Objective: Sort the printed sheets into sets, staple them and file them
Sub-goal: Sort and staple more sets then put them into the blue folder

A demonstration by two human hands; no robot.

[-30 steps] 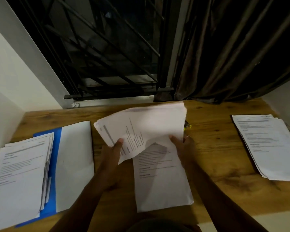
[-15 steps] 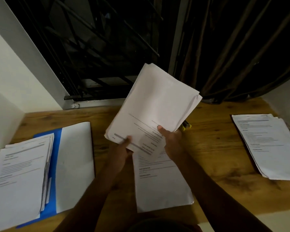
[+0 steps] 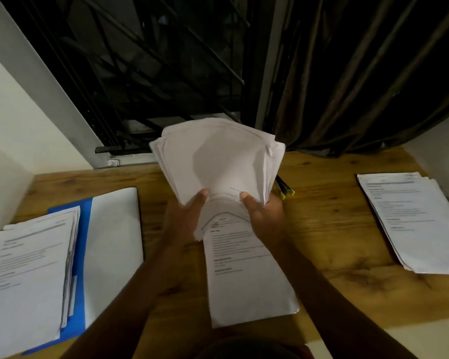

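Stack of white printed sheets point(image 3: 246, 281) lies flat on wooden desk point(image 3: 335, 229), nearest. Above it, left hand point(image 3: 184, 218) and right hand point(image 3: 265, 218) both pinch fanned bundle of white paper point(image 3: 218, 161) by its bottom edge. Suggest tapping edges square before stapling.

Domestic room used as a home study corner: wooden worktop point(image 3: 322, 229) set against a barred window point(image 3: 153, 73) at night, dark curtain point(image 3: 360, 73), plain white walls point(image 3: 24, 125), paperwork laid out.
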